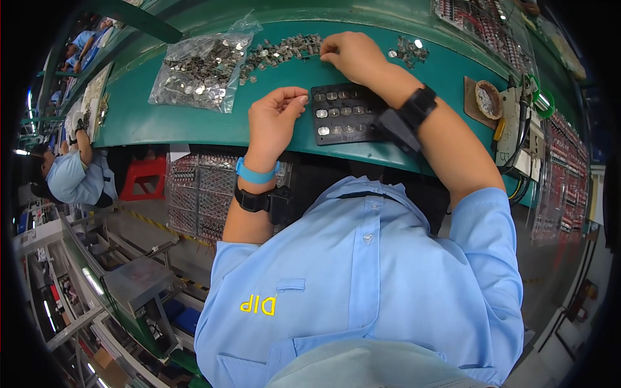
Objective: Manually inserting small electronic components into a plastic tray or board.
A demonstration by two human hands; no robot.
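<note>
A black tray point(336, 121) lies on the green bench with small flat metal pieces set in rows. My left hand point(272, 123) is just beside its left edge, thumb and forefinger pinched together; whatever is between them is too small to make out. Beyond the tray, my right hand point(356, 57) reaches to the right end of a loose pile of metal pieces point(284, 50). Its fingers are drawn together, and their tips are partly hidden. The right forearm and a black wrist device point(401, 128) cover the tray's right side.
A clear plastic bag point(200, 74) full of metal pieces lies at the left. Another small pile point(409, 52) sits right of my right hand. Farther right are a round bowl point(488, 99), a solder spool point(544, 102) and a boxy unit point(527, 145). Another person point(74, 171) works at left.
</note>
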